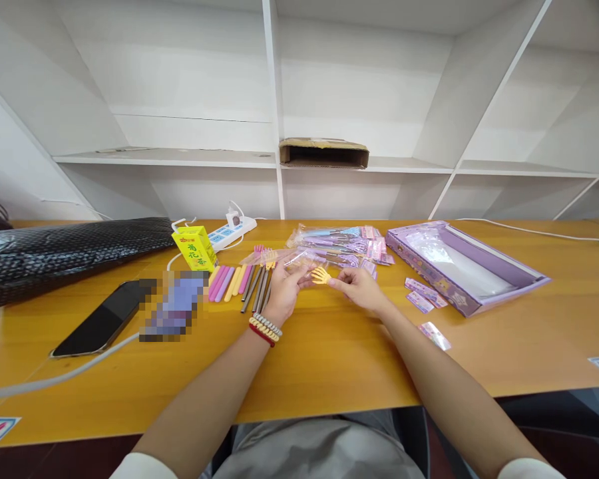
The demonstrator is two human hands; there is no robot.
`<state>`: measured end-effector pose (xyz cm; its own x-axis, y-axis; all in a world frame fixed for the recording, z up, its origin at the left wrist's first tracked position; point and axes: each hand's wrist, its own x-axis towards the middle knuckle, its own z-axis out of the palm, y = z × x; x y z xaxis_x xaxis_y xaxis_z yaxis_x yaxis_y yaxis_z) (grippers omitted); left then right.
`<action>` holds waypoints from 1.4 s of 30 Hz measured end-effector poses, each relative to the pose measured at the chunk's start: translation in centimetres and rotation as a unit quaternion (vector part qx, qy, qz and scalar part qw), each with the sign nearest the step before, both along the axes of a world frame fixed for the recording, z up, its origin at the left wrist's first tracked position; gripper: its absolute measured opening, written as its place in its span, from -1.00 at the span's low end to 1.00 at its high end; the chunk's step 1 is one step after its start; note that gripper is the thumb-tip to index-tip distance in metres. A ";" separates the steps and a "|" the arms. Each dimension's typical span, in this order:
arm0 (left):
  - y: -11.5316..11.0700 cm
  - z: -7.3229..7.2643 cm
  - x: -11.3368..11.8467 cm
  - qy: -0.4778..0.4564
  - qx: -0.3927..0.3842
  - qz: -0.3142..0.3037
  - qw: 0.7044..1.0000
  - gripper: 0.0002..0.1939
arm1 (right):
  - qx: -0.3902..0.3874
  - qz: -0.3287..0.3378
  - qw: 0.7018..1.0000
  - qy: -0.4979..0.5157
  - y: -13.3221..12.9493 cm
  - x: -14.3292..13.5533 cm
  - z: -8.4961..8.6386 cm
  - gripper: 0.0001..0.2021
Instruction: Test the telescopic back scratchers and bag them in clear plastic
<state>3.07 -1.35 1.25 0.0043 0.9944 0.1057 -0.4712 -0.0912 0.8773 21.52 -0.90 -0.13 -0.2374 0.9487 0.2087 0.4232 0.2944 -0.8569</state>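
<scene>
In my right hand (359, 287), thumb and fingers pinch a small yellow back scratcher head (321, 275) shaped like a hand. Its spread prongs point left. My left hand (285, 286) is closed on a clear plastic bag (299, 258), its fingertips close to the yellow piece; whether they touch it I cannot tell. Left of that hand lie dark metal rods (252, 291) and several pink, purple and yellow handle tubes (228, 284). More pink and yellow scratcher heads (265, 255) lie just behind the rods. Bagged back scratchers (342, 243) with printed cards are piled beyond both hands.
A purple display box (472, 266) stands at right, with small printed cards (422, 293) beside it. Left are a yellow drink carton (194, 247), a power strip (232, 233), a black phone (104, 317), a white cable (74, 371) and a black wrapped bundle (80, 253). White shelving (180, 158) rises behind.
</scene>
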 end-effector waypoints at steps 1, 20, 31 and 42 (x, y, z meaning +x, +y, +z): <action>0.0 0.0 0.0 -0.001 -0.001 0.000 1.000 -0.54 | 0.033 -0.019 0.999 -0.024 0.1 0.1 -0.1 -0.61; -0.4 0.2 0.1 -0.061 0.005 -0.046 0.997 -0.74 | 0.109 -0.121 0.985 -0.054 0.5 -0.1 -0.3 -0.57; -0.8 -0.7 0.9 -0.027 0.010 -0.108 0.994 -0.69 | 0.126 -0.110 0.985 -0.045 0.5 0.0 -0.6 -0.57; -0.3 -0.1 0.2 -0.052 -0.008 -0.070 0.996 -0.78 | 0.121 -0.121 0.985 -0.015 0.5 0.1 -0.2 -0.59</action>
<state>3.28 -1.69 1.11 0.1320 0.9865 0.0974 -0.5675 -0.0054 0.8234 21.58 -0.42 -0.30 -0.0193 0.9012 0.4330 0.5301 0.3765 -0.7598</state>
